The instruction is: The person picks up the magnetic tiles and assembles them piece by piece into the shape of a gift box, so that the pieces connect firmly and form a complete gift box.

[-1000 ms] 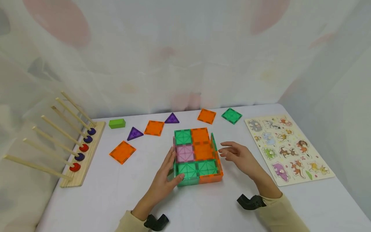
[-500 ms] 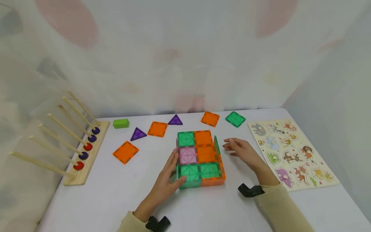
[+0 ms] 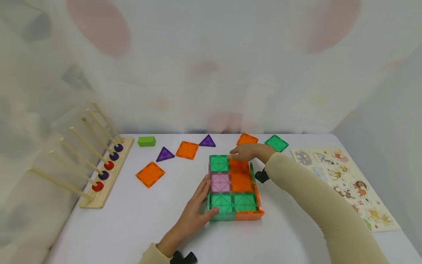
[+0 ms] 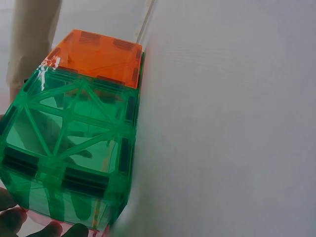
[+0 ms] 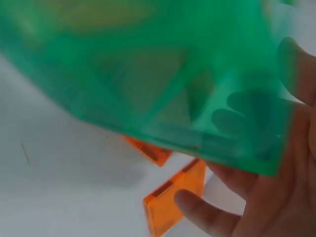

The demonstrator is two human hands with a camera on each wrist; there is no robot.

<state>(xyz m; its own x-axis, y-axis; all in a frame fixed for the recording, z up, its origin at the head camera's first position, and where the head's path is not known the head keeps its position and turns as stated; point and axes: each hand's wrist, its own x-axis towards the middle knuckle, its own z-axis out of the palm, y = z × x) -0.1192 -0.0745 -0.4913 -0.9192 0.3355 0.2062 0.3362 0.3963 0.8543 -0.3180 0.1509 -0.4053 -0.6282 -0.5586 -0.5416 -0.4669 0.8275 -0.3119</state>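
Has a white table (image 3: 132, 227) under the tile box (image 3: 220, 217), a puzzle board (image 3: 389, 227) to its right, a peg rack (image 3: 107, 187) to its left. Seems to be adjusting the tile box: steadies its left side with the left hand (image 3: 193, 214), spread wide; reaches the right hand (image 3: 248, 151) over its far end, cannot tell if gripping anything. Probably calls next for light handling there. Shows a loose orange tile (image 3: 150, 174) left of the tile box and a purple triangle (image 3: 207, 141) beyond.

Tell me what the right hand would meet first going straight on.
Going left, the right hand would probably meet the far green tile of the structure first; depth is unclear, so it might pass over or behind it.
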